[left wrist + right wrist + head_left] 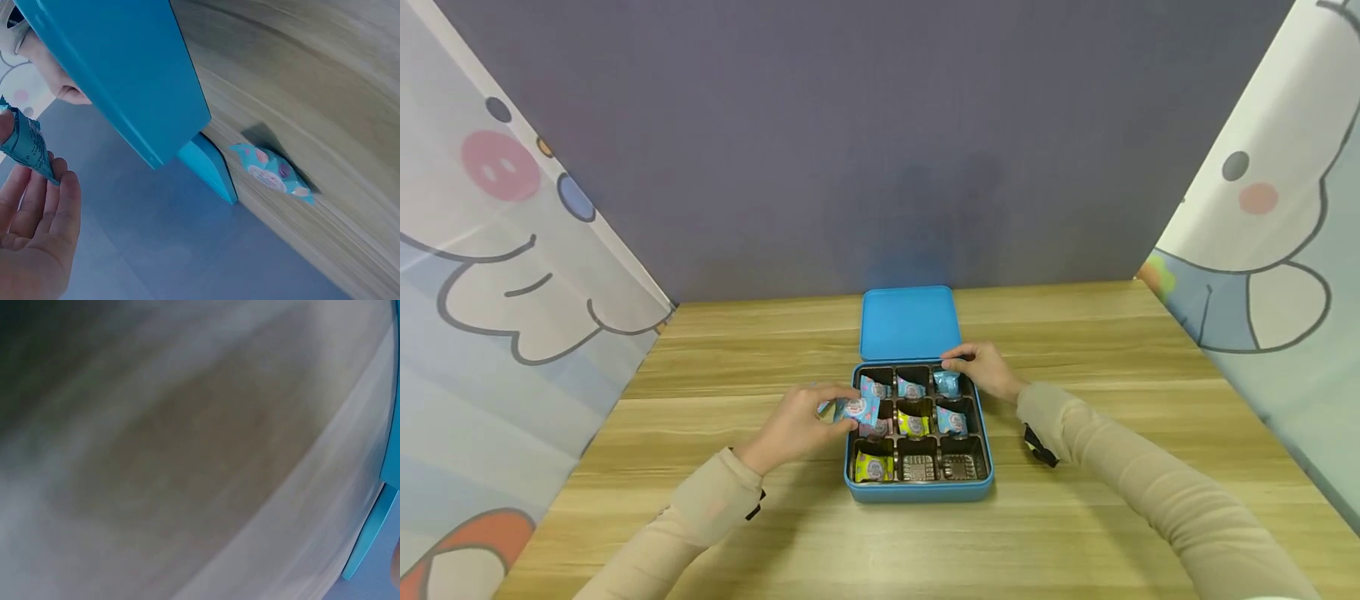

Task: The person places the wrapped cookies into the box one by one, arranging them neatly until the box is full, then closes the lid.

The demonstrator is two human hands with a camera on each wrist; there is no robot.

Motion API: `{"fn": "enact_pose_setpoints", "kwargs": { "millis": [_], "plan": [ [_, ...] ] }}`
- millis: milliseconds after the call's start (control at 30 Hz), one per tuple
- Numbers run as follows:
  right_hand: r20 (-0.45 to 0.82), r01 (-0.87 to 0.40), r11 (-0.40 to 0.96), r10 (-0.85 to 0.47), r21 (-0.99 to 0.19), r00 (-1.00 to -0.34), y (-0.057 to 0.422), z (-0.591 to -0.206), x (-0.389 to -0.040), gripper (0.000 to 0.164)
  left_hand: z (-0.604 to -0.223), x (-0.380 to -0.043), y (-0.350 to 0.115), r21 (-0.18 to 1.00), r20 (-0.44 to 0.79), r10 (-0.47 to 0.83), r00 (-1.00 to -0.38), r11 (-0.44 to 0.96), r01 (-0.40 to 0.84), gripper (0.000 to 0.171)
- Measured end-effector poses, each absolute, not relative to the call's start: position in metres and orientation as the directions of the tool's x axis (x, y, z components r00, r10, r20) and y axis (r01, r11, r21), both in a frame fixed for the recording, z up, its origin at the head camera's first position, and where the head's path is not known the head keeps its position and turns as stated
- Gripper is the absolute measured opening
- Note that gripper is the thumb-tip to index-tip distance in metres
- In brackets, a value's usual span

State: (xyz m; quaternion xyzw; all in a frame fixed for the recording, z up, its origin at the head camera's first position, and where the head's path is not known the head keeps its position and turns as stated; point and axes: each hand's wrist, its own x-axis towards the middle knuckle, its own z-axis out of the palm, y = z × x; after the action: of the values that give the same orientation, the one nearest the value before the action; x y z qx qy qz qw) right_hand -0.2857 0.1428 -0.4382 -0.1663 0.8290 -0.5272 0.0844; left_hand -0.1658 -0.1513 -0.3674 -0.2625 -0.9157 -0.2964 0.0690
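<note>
Between thumb and fingers, my left hand (797, 423) pinches a blue wrapped candy (859, 409) over the left side of an open blue box (921, 493). My right hand (988, 369) grips the box's back right corner, thumb close to a shiny blue candy (947, 383). Wrapped candies lie singly in the black divided tray, among them a yellow one (913, 424) in the centre and another yellow one (874, 467) at front left. A pinkish candy (874, 428) is partly covered by the held one. The ribbed floor shows in the front middle and front right compartments.
Behind the box its blue lid (910, 323) lies opened back. Another blue candy (272, 174) is on the wooden table (925, 550) beside the box's left side, mostly hidden by my left hand in the head view. A grey panel (880, 150) stands behind the table.
</note>
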Motion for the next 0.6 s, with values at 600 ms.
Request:
{"fn": "enact_pose_setpoints", "kwargs": {
  "millis": [600],
  "plan": [
    [0.025, -0.168, 0.398, -0.339, -0.902, -0.940, 0.140, -0.437, -0.282, 0.028, -0.371, -0.161, -0.124, 0.542, 0.191, 0.494, -0.848, 0.667, 0.510, 0.036]
  ]
}}
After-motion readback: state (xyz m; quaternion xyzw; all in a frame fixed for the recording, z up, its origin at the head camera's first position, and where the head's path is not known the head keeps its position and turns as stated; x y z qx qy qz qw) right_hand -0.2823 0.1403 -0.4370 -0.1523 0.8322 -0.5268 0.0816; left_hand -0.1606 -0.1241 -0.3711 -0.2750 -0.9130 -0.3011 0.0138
